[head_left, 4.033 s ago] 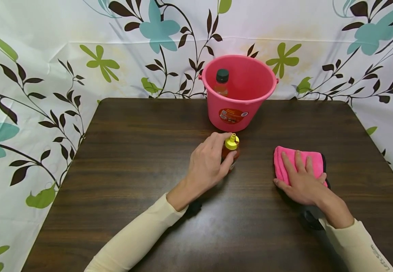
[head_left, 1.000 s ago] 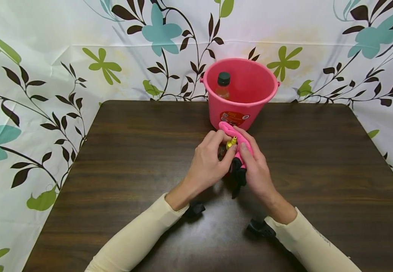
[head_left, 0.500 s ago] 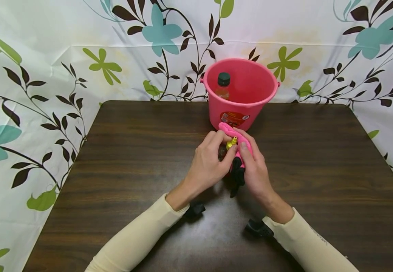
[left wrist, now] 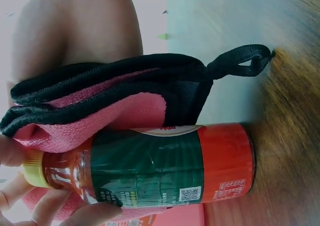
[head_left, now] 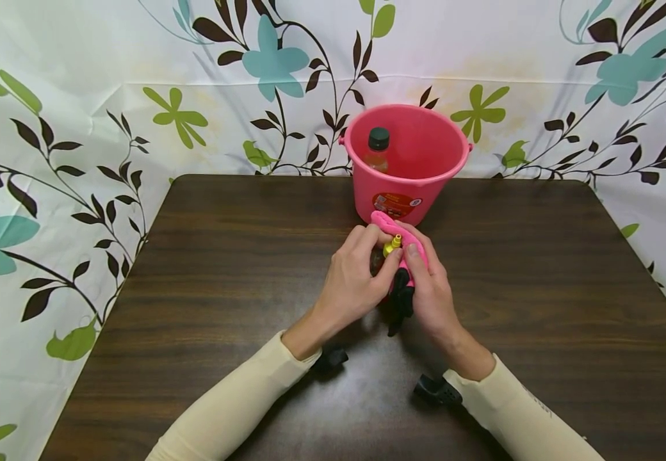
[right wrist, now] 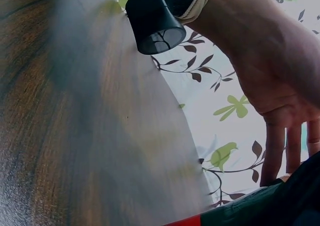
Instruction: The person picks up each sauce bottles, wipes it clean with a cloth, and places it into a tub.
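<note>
— Red and green are filling my left wrist feed: that's the bottle [left wrist: 150, 167], standing nearly upright just in front of the bucket [head_left: 364, 195]. How are you expecting it to handle?

— I'm guessing moderately heavy and slippery-sided; whether I'm looking at glass or plastic, I'm not able to tell. I'm favouring the neck below the yellow cap [left wrist: 34, 169] for holding it. The cloth [left wrist: 135, 112], looking soft and limp, is folding partly round it; its thick folds are offering the better hold.

— And the fingers?

— Those of the left hand [head_left: 357, 266] are clamping on the neck and cap. The right hand [head_left: 433, 288] is gripping the cloth, in front of the bucket too. Inside the bucket, a dark-capped bottle [head_left: 378, 137] is standing.

— What's differing from four seconds ago?

— That frame is showing the cloth lying flat, forward and right of the bucket, under the right palm. Now it's pressing against the bottle, which is keeping its place.
</note>
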Action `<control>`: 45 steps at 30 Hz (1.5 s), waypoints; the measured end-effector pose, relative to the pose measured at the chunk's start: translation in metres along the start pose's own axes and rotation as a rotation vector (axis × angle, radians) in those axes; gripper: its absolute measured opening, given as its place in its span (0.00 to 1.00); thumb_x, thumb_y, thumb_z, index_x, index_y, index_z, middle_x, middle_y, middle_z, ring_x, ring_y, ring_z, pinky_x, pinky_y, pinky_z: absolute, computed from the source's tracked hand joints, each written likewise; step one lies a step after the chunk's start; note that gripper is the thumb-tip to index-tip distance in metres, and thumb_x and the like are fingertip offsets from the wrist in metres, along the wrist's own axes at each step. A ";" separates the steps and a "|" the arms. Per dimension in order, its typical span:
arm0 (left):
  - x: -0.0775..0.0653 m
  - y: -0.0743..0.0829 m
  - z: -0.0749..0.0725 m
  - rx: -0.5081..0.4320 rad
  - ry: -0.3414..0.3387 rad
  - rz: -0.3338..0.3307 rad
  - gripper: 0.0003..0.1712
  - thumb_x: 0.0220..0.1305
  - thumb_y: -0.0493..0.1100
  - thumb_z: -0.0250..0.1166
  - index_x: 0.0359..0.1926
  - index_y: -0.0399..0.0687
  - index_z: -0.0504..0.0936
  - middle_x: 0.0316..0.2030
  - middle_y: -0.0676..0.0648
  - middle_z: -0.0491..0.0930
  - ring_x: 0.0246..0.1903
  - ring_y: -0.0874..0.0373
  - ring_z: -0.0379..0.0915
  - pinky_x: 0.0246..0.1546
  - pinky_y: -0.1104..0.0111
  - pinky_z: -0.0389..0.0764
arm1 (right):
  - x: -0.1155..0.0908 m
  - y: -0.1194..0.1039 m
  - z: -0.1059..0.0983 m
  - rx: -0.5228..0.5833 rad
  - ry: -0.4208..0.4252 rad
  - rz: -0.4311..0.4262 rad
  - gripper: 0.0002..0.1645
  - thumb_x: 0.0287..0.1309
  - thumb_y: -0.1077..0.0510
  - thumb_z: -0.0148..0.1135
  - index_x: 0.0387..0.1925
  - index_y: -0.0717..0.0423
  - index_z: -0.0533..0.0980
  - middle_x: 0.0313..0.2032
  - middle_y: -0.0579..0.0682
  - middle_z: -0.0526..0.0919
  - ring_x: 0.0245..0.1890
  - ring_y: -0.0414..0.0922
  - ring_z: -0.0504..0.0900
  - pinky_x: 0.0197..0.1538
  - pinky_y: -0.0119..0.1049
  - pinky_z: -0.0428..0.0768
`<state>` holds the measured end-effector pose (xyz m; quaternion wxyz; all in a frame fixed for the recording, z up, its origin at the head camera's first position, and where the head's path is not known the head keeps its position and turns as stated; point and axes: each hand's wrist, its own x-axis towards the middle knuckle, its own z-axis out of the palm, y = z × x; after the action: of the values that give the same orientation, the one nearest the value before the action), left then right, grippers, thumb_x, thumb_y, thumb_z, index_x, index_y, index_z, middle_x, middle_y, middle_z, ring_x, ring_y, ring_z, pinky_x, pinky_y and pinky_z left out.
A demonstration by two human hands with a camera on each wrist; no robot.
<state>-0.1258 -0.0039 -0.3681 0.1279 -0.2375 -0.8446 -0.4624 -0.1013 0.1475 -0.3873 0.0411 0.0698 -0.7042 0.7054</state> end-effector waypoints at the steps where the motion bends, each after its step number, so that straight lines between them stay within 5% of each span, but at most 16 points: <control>1: 0.000 0.000 0.000 0.000 0.001 0.002 0.14 0.70 0.48 0.68 0.51 0.50 0.79 0.45 0.47 0.80 0.41 0.56 0.74 0.38 0.68 0.81 | 0.000 0.001 0.000 -0.003 0.002 0.004 0.28 0.84 0.48 0.39 0.78 0.45 0.61 0.73 0.40 0.68 0.73 0.45 0.66 0.70 0.28 0.76; 10: 0.000 -0.001 0.002 -0.006 -0.003 -0.002 0.13 0.71 0.49 0.68 0.51 0.50 0.79 0.44 0.48 0.79 0.40 0.56 0.73 0.37 0.68 0.80 | 0.001 0.004 -0.004 0.005 0.012 0.053 0.29 0.85 0.46 0.38 0.79 0.48 0.60 0.75 0.46 0.67 0.73 0.45 0.64 0.76 0.47 0.67; 23: 0.000 -0.001 0.002 -0.027 0.003 -0.002 0.12 0.71 0.48 0.67 0.50 0.49 0.79 0.44 0.47 0.79 0.42 0.51 0.77 0.40 0.66 0.83 | 0.000 0.025 -0.014 0.133 0.007 0.271 0.31 0.85 0.41 0.36 0.79 0.46 0.60 0.71 0.45 0.69 0.68 0.43 0.69 0.65 0.25 0.77; 30: 0.001 -0.002 0.002 -0.020 0.010 -0.006 0.12 0.71 0.47 0.66 0.50 0.48 0.80 0.45 0.47 0.80 0.41 0.52 0.78 0.39 0.66 0.82 | 0.001 0.033 -0.017 0.197 0.035 0.354 0.31 0.85 0.41 0.37 0.78 0.47 0.64 0.54 0.40 0.81 0.50 0.37 0.79 0.52 0.25 0.82; 37: 0.003 0.000 0.005 -0.011 0.024 0.008 0.12 0.71 0.47 0.66 0.50 0.47 0.80 0.47 0.46 0.81 0.42 0.55 0.78 0.41 0.63 0.84 | 0.003 0.037 -0.023 0.074 0.072 0.433 0.30 0.84 0.41 0.40 0.77 0.45 0.67 0.52 0.44 0.80 0.49 0.40 0.78 0.50 0.25 0.80; 41: 0.004 0.000 0.005 -0.013 0.022 0.016 0.12 0.72 0.47 0.66 0.50 0.47 0.80 0.47 0.46 0.81 0.43 0.55 0.78 0.42 0.62 0.85 | 0.004 0.038 -0.026 -0.039 0.073 0.419 0.29 0.85 0.43 0.39 0.76 0.46 0.69 0.58 0.51 0.78 0.54 0.43 0.76 0.56 0.26 0.79; 45: 0.003 -0.001 0.005 -0.007 0.036 0.010 0.12 0.71 0.47 0.66 0.50 0.47 0.80 0.46 0.46 0.81 0.42 0.55 0.79 0.41 0.61 0.85 | 0.006 0.041 -0.026 -0.144 0.045 0.400 0.27 0.85 0.45 0.40 0.73 0.48 0.71 0.54 0.55 0.80 0.49 0.47 0.79 0.52 0.29 0.80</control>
<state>-0.1286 0.0003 -0.3701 0.1444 -0.2340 -0.8393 -0.4691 -0.1149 0.1728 -0.4264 -0.0791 -0.0903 -0.7515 0.6488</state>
